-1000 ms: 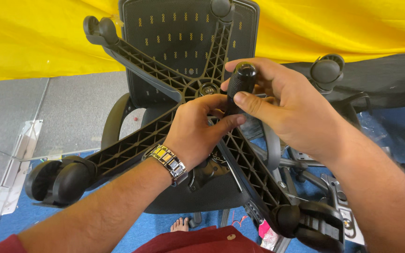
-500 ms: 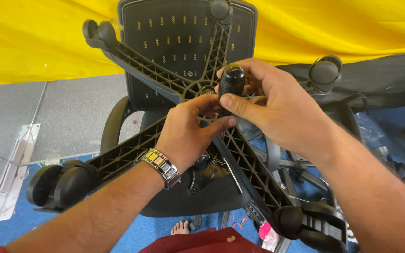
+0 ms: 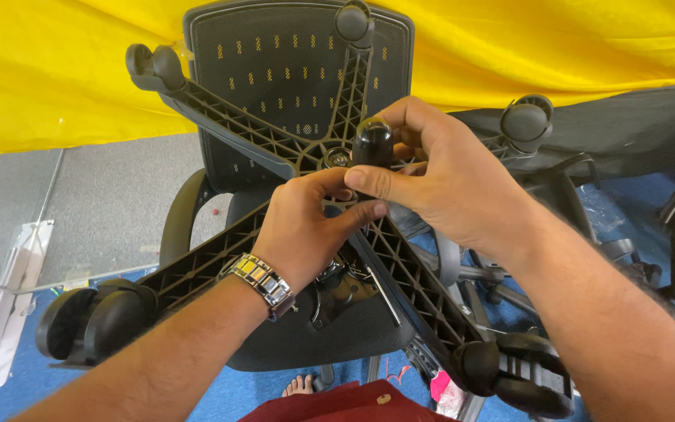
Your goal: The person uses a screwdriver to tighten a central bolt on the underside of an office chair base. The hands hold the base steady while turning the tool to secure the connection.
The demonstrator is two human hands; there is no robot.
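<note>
- My right hand (image 3: 455,184) wraps a black knurled tool handle (image 3: 372,143), thumb pressed along its side, directly over the hub of the star-shaped chair base (image 3: 291,152).
- My left hand (image 3: 306,230), at 7 o'clock of the handle, pinches the handle's lower end between thumb and fingers.
- The base lies wheels-up on an overturned mesh office chair (image 3: 275,62).
- A castor (image 3: 91,320) sits at 8 o'clock, another castor (image 3: 525,121) at 2 o'clock.

Yellow cloth (image 3: 572,47) backdrop; grey floor (image 3: 111,195); blue mat (image 3: 259,383), perhaps carpet.
</note>
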